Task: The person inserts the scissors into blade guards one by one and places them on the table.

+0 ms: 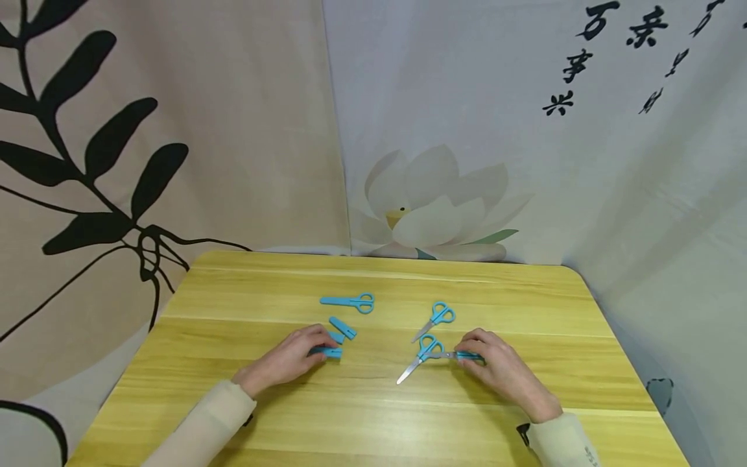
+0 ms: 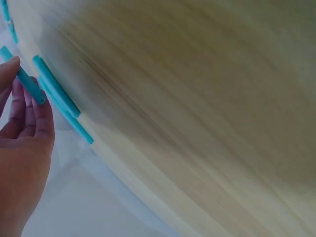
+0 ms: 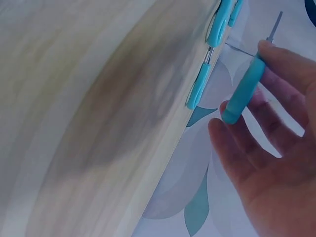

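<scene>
My left hand (image 1: 288,360) pinches a blue scissors cover (image 1: 332,353) between thumb and fingers; in the left wrist view the cover (image 2: 30,88) shows as a slim strip. Two more blue covers, one angled (image 1: 343,327) and one partly hidden cover (image 1: 336,337), lie just beyond those fingers. On the other side, my right hand (image 1: 502,366) grips a pair of scissors by its blue handles (image 3: 243,94), its metal blade (image 1: 446,355) pointing left. That blade overlaps the handles of a second pair of scissors (image 1: 428,346) in the head view. A third pair of scissors (image 1: 441,314) lies behind it, uncovered.
Farther back on the wooden table (image 1: 350,415), a pair of scissors in its blue cover (image 1: 349,301) lies with handles to the right. Printed curtains (image 1: 245,130) hang behind the table's far edge.
</scene>
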`<act>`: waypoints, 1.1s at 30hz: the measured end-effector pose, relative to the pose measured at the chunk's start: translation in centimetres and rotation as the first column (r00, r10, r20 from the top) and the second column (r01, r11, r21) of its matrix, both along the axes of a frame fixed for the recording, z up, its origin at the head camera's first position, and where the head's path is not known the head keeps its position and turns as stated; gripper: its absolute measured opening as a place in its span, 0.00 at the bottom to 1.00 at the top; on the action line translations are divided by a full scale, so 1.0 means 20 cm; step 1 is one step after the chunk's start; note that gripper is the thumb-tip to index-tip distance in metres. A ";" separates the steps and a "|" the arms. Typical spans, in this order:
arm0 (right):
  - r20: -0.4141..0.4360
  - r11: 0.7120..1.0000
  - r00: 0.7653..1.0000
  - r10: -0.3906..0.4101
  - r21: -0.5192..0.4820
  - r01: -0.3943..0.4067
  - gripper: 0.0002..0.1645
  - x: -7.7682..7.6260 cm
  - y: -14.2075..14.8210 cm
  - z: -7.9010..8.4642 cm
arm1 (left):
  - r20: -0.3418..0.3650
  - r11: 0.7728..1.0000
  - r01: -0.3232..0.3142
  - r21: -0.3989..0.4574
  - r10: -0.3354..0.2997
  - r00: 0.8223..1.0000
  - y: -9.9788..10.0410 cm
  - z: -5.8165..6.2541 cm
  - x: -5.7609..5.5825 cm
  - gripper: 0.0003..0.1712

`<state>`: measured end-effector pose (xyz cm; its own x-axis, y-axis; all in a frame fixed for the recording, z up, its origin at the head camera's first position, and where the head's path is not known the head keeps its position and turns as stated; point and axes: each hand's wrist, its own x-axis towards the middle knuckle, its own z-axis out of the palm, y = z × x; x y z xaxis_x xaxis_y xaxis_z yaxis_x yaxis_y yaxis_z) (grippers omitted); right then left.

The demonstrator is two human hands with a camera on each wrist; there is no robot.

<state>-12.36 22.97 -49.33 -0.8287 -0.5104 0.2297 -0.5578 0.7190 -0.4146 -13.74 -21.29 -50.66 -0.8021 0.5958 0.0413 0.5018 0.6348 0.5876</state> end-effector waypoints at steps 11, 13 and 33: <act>-0.016 0.999 1.000 -0.022 -0.044 0.022 0.11 0.01 -0.05 0.01 | -0.041 0.998 -0.010 0.066 0.013 0.999 0.07 0.06 0.04 0.14; -0.035 0.999 0.999 -0.022 -0.047 0.020 0.11 0.02 -0.07 0.01 | -0.053 0.997 -0.016 0.076 0.020 0.998 0.08 0.07 0.05 0.14; -0.268 0.988 0.963 0.038 -0.135 -0.077 0.15 0.02 -0.22 0.02 | -0.110 0.993 -0.021 0.115 0.034 0.993 0.20 0.12 0.12 0.14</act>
